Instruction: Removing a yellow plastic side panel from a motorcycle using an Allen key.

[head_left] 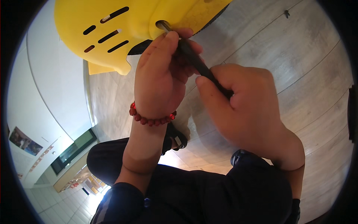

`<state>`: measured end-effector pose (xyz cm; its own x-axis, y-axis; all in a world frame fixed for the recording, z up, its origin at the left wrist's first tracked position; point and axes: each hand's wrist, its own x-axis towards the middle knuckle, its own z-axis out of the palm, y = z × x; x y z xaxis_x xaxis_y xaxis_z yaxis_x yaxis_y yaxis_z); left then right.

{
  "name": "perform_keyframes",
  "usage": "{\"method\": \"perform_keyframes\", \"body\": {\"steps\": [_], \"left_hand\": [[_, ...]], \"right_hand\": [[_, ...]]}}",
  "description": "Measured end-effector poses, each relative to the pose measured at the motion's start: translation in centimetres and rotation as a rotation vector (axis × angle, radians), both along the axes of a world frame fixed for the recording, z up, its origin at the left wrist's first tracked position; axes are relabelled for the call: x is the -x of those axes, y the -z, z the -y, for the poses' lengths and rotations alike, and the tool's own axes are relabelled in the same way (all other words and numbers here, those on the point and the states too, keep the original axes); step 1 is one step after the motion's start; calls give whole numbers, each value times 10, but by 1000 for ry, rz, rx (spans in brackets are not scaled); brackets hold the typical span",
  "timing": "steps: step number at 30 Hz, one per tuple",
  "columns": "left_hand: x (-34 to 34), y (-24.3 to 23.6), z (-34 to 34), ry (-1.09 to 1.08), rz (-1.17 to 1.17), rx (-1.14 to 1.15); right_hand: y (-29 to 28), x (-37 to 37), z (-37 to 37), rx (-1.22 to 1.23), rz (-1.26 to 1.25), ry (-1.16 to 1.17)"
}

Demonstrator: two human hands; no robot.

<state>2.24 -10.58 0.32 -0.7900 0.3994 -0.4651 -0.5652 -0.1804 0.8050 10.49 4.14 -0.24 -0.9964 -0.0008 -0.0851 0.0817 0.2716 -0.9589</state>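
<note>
A screwdriver [199, 64] with a long black handle and a metal shaft runs slantwise between my hands. Its shaft enters a round recess [160, 23] in a yellow moulded plastic shell [140, 22]; the tip is hidden inside. My left hand [158, 72], a red bead bracelet [149, 121] at its wrist, is closed around the front of the tool, thumb close to the recess. Wrapped over the rear end of the handle is my right hand [248, 100], its thumb lying along the side. Several dark slots are cut through the shell left of the recess.
Grey wood-look floor [309, 71] spreads under the shell and to the right. A small dark object [286, 14] lies on it at the far right. My bent legs in black trousers [216, 186] are close below my hands. A white wall [56, 82] rises on the left.
</note>
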Motion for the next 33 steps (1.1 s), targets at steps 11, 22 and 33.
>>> {"method": "perform_keyframes", "body": {"steps": [11,22,33], "left_hand": [[0,2,-3,-30,44,-220],[0,-2,4,-9,216,-244],[-5,-9,-6,-135,360,-409]], "right_hand": [[1,-7,2,174,-216,148],[14,-7,12,-450,-601,1],[16,-23,9,215,-126,-163]]}}
